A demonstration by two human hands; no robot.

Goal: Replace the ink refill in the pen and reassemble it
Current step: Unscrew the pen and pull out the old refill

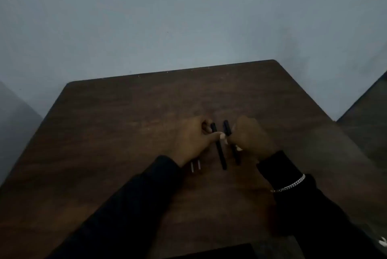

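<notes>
Two black pens lie side by side on the dark wooden table [125, 122], both pointing away from me. My left hand [193, 140] pinches the left pen [219, 152] near its far end with thumb and fingers. The right pen [228, 130] is gripped around its middle by my right hand [251, 139]; its near end sticks out below the fingers. Two thin pale refills [195, 166] lie on the table, mostly hidden beneath my left wrist. The scene is dim and slightly blurred.
A pale wall rises just behind the table's far edge. A second dark surface [368, 116] stands to the right. A dark flat object [209, 253] sits at the table's near edge. A silver bracelet [291, 185] circles my right sleeve.
</notes>
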